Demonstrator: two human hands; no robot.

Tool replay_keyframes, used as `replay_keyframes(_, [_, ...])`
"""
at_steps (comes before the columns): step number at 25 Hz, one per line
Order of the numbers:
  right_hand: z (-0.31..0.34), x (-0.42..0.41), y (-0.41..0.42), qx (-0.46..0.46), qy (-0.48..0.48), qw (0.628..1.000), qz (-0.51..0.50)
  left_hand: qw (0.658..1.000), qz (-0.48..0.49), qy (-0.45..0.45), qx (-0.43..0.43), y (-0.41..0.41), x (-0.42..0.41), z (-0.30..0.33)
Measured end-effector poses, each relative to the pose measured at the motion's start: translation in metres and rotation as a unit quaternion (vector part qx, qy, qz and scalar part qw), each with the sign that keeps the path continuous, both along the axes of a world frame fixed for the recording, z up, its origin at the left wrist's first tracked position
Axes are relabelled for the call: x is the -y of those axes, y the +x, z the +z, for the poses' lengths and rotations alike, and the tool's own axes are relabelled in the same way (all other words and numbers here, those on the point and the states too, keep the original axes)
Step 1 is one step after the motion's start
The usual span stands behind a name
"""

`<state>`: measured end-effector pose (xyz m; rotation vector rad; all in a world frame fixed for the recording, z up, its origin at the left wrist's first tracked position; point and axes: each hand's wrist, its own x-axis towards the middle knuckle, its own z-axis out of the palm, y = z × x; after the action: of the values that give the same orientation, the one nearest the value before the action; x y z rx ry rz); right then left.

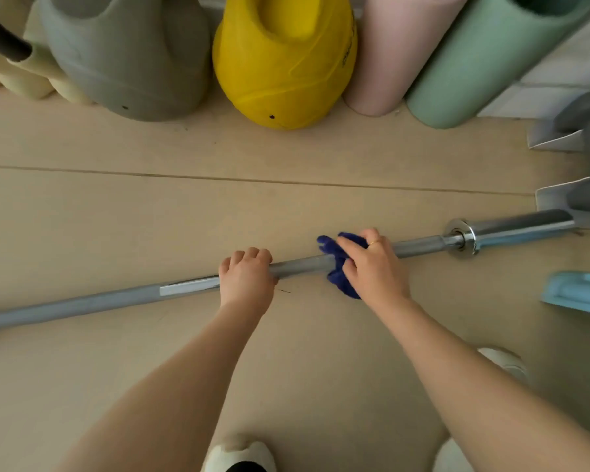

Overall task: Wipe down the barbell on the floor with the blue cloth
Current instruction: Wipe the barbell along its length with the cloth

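Barbell (pixel 297 265) is laid flat on the floor (pixel 150 206), long axis running left to right straight across in front, chrome sleeve at the right end. Bare steel shaft is gripped by the left hand (pixel 246 284); just right of it, the bunched blue cloth (pixel 338 264) is clamped round the bar by the right hand (pixel 372 267), nearer the unwiped collar.

The barbell (pixel 300 265) is lying on the floor, a long grey steel bar running from the near left up toward the far right. Its shaft is showing a brighter strip left of centre, and at the right it is ending in a shiny chrome collar and a thicker sleeve. The blue cloth (pixel 338 264) is sitting bunched and wrapped around the shaft right of centre, its deep blue folds sticking out on the far side and hanging down on the near side.
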<state>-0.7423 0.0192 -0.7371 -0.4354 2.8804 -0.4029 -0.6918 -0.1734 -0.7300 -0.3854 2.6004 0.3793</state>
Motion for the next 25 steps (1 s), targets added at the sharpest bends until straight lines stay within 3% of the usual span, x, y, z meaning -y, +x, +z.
replay_keyframes(3, [0.001,-0.033,-0.018,-0.02,0.072,0.984,-0.16,0.999,-0.012,0.027,-0.024,-0.009,-0.02,0.005])
replay_keyframes(5, [0.003,-0.018,-0.008,-0.004,0.065,0.991,-0.117,0.998,-0.041,0.034,-0.032,-0.017,-0.037,0.005])
replay_keyframes(9, [-0.002,-0.021,0.016,-0.022,0.038,0.996,0.075,0.993,-0.094,0.052,-0.039,-0.028,-0.071,0.003])
replay_keyframes(11, [0.0,-0.052,-0.002,-0.002,0.045,0.997,0.07,0.993,-0.103,0.051,-0.037,-0.028,-0.078,-0.001])
replay_keyframes(13, [-0.002,-0.085,-0.018,-0.067,0.086,0.993,-0.049,0.993,-0.104,0.039,-0.045,-0.027,-0.079,-0.006])
replay_keyframes(15, [-0.006,-0.104,-0.031,-0.048,0.07,0.965,-0.248,0.993,-0.105,0.03,-0.054,-0.029,-0.079,-0.009])
replay_keyframes(17, [-0.005,-0.093,-0.029,-0.017,0.017,0.946,-0.323,0.993,-0.1,0.025,-0.054,-0.032,-0.08,-0.01])
replay_keyframes(19, [-0.005,-0.078,-0.017,-0.006,-0.006,0.968,-0.252,0.994,-0.091,0.027,-0.054,-0.031,-0.084,-0.01])
replay_keyframes(22, [-0.002,-0.089,-0.012,-0.009,0.002,0.998,-0.061,0.993,-0.097,0.029,-0.061,-0.028,-0.083,-0.011])
replay_keyframes(23, [-0.001,-0.1,-0.019,-0.012,0.023,0.998,-0.05,0.993,-0.097,0.03,-0.065,-0.028,-0.082,-0.012])
replay_keyframes(25, [-0.003,-0.115,-0.028,-0.029,0.044,0.984,-0.168,0.993,-0.087,0.033,-0.065,-0.03,-0.081,-0.012])
